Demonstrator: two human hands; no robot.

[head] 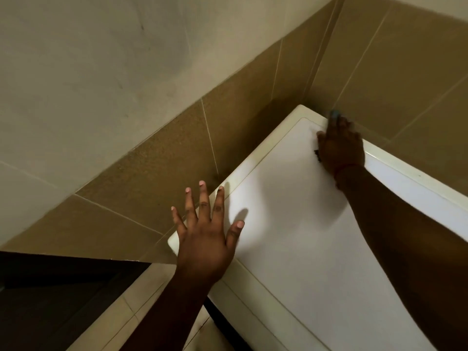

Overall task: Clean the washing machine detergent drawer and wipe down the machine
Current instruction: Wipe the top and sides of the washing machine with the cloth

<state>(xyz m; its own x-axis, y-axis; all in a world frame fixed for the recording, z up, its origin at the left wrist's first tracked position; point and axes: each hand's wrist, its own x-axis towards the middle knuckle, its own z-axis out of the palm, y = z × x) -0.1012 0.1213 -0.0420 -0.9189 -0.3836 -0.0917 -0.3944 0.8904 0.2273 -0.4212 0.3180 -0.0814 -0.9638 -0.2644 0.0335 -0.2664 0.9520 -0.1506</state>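
Here, my left hand (205,239) lies flat near the left corner of the washing machine top (291,224), fingers (217,201) straight and spread wide, holding nothing. The palm sits over the cream rim, the thumb reaches onto the white panel, and the fingertips point toward the brown tiled wall (162,158) behind the machine.

My right hand (340,145) is stretched across to the far corner of the top, where the two tiled walls meet. It presses down there on something blue-green (334,114), which peeps out just beyond the fingertips; it is blurred, and I cannot tell whether it is a cloth or a sponge. A small dark scrap shows at the thumb side of that hand. The fingers of that hand are blurred too, so I cannot say how tightly they curl over the blue-green thing. A thin reddish thread (342,171) circles my right wrist.

The machine's top is a white panel set within a cream border, tucked into the corner. Above the brown tiles the wall is pale plaster (88,72). The detergent drawer does not show from this angle.
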